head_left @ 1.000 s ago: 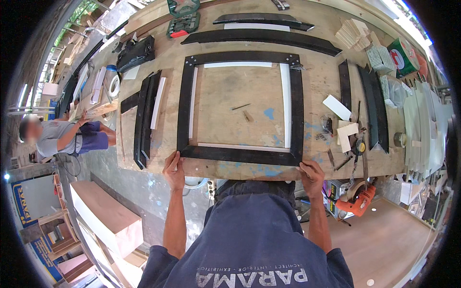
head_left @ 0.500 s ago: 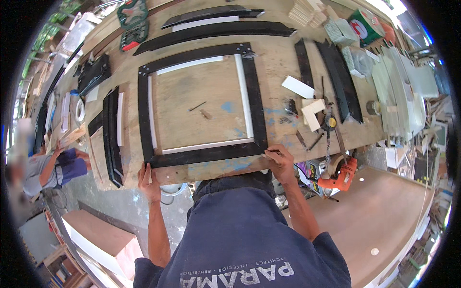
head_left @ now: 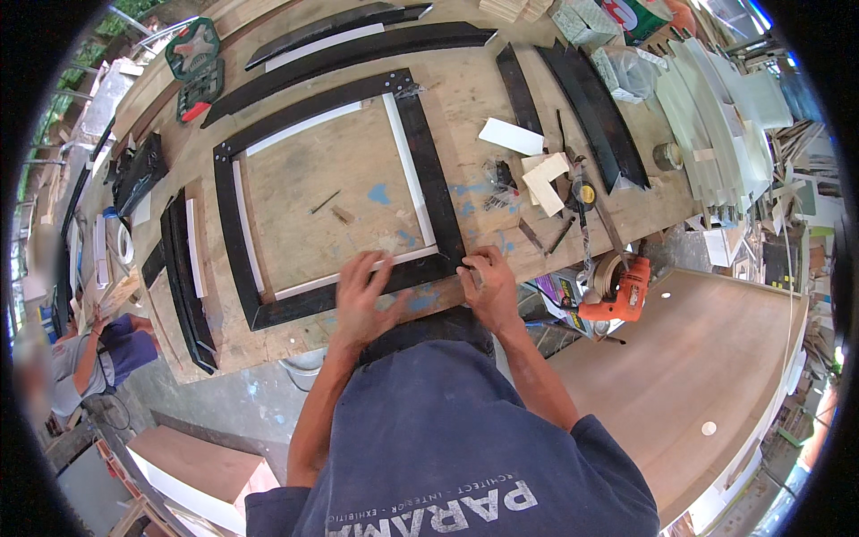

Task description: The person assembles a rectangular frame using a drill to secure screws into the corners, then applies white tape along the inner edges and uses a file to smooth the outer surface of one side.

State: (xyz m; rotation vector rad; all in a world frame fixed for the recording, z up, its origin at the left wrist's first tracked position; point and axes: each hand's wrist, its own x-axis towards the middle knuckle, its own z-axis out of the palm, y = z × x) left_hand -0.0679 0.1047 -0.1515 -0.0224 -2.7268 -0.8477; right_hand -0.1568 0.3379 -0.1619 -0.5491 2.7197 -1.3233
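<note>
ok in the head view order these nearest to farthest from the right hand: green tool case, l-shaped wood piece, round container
1. L-shaped wood piece, beyond the right hand
2. Round container, farther right
3. Green tool case, far left

The left fingers (head_left: 354, 272) hide part of the black frame (head_left: 431, 183).

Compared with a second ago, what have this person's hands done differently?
The left hand has left the near left corner of the black frame and moved right, fingers now over its near side. The right hand stays at the near right corner. Frame and orange power tool look unmoved.
</note>
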